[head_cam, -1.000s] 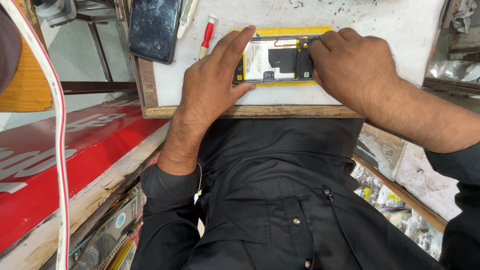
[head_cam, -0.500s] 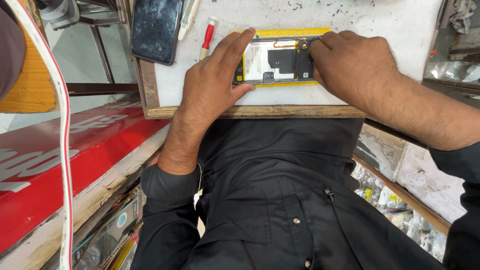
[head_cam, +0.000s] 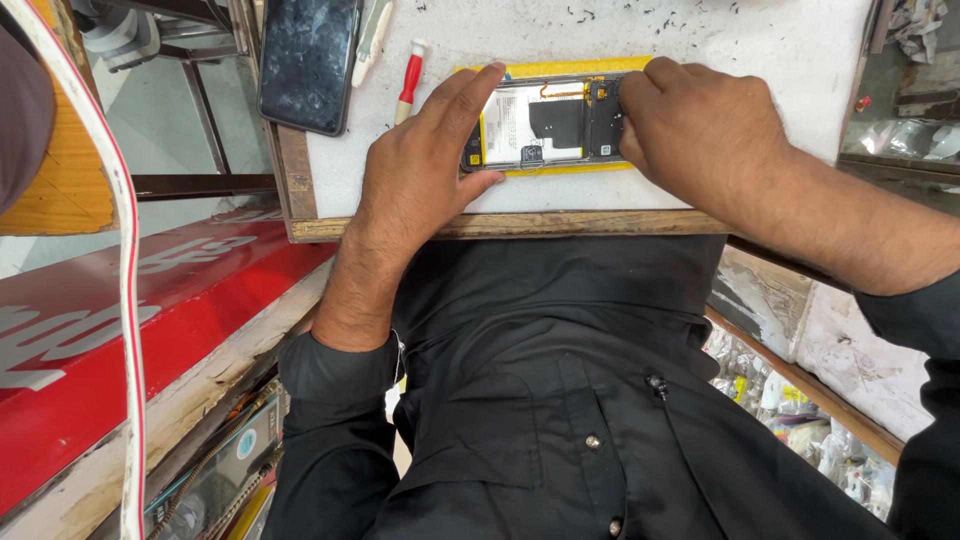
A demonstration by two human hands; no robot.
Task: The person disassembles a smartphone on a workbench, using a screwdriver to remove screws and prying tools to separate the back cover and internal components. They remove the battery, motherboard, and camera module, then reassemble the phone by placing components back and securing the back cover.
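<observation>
both hands grip an opened phone on a white board.

Screens, a sign and packets around the desk

A dark phone screen, glossy and smudged, lies face up at the desk's far left corner, overhanging the wooden edge. Left of the desk runs a long red signboard with pale lettering. Small clear packets with yellow and white contents fill a shelf at lower right.
</observation>
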